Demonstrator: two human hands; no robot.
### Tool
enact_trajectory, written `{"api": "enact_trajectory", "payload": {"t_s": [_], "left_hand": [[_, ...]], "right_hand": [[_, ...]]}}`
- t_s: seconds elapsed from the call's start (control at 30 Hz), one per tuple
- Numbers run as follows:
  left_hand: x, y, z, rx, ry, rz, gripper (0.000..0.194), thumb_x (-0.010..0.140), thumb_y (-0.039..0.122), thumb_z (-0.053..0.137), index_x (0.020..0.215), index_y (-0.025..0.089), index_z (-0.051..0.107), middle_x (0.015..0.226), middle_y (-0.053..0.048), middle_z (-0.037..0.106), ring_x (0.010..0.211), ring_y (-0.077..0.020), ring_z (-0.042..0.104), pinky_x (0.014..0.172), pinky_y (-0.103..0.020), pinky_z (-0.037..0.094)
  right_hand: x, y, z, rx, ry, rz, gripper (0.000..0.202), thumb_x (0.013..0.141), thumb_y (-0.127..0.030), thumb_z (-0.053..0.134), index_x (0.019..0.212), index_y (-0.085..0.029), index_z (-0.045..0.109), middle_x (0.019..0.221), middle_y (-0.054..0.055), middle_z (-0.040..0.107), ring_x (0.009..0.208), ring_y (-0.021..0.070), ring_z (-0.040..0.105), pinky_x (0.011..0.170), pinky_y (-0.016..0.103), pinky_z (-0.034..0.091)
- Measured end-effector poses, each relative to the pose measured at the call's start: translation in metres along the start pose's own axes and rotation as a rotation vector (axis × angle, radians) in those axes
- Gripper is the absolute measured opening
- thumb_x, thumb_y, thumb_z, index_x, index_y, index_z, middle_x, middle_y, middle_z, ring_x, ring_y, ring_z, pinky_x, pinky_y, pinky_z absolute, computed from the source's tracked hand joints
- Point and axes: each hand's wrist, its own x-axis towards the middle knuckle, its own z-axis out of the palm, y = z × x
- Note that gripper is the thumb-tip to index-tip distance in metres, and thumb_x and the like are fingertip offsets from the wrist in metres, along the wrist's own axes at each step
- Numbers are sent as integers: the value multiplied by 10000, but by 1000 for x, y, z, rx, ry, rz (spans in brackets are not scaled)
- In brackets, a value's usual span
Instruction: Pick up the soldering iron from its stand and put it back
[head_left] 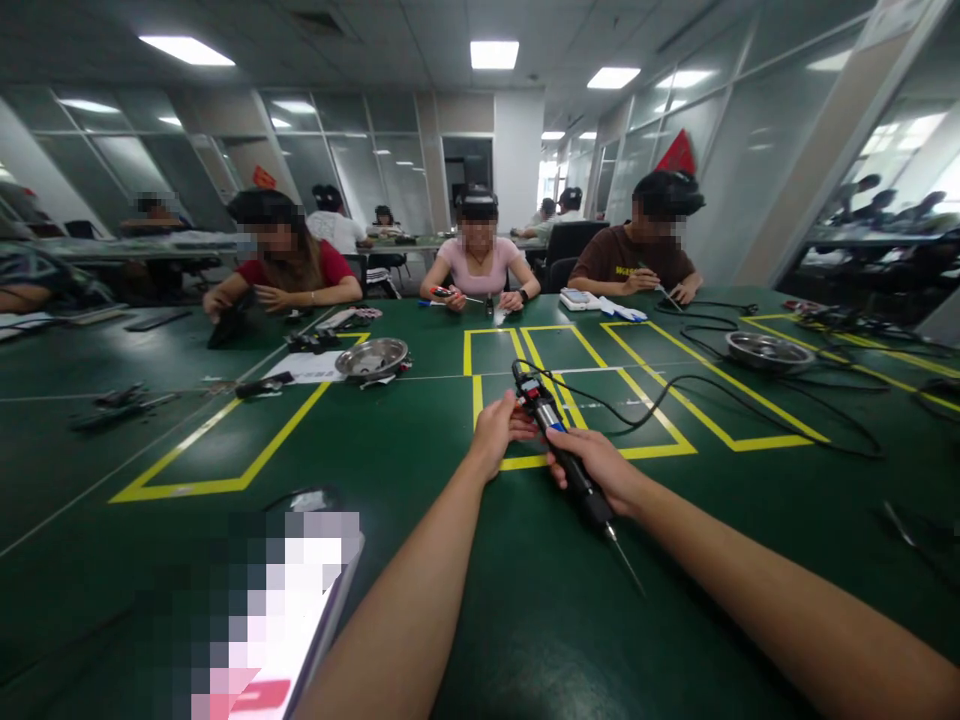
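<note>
My right hand is wrapped around the middle of a black electric screwdriver with a silver and blue band. The tool lies slantwise above the table, its long thin bit pointing down towards me on the right. At the screwdriver's far end, my left hand holds it from the left, thumb against its side and fingers curled beneath. A black cord runs from that end across the table to the right. Part of the left fingers is hidden behind the tool.
The green table carries yellow tape outlines. Metal bowls stand at left and right. A pixelated lit screen is close by my left forearm. Several people sit opposite, one holding a red screwdriver.
</note>
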Motion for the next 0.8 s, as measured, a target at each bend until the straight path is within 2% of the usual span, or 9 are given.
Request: {"api": "enact_trajectory", "payload": {"t_s": [0.13,0.27,0.37,0.57,0.8], "left_hand": [[-4,0,0,66,-58,32,474,812,583,565,902,119,598,701,-78,670,501,-161,619,459,-270,500],[-7,2,2,134,-65,50,448,793,582,592,754,136,562,583,-48,625,460,-149,597,448,-252,476],[-8,4,3,153,-48,66,457,785,585,599,691,141,547,571,-36,605,434,-123,568,424,-231,443],[-8,7,2,110,-28,53,445,764,573,632,717,137,552,582,-18,590,424,-102,537,412,-215,407],[-8,8,1,20,-128,-14,417,769,514,665,776,106,576,688,-67,638,519,-118,600,491,-226,457]], "right_hand": [[-14,15,15,39,3,-17,267,816,-382,684,880,-145,580,676,33,630,488,105,549,427,218,481],[-18,18,10,86,36,-28,269,814,-384,687,882,-139,601,650,27,617,485,105,543,433,219,483],[-18,18,7,117,44,-39,276,811,-387,692,887,-137,605,680,34,632,492,99,544,436,213,479],[-16,20,5,149,35,-52,302,807,-395,695,919,-125,621,700,35,631,508,95,546,450,209,479],[-16,22,1,155,35,-76,308,820,-400,682,936,-127,602,704,32,626,505,95,542,452,213,470]]}}
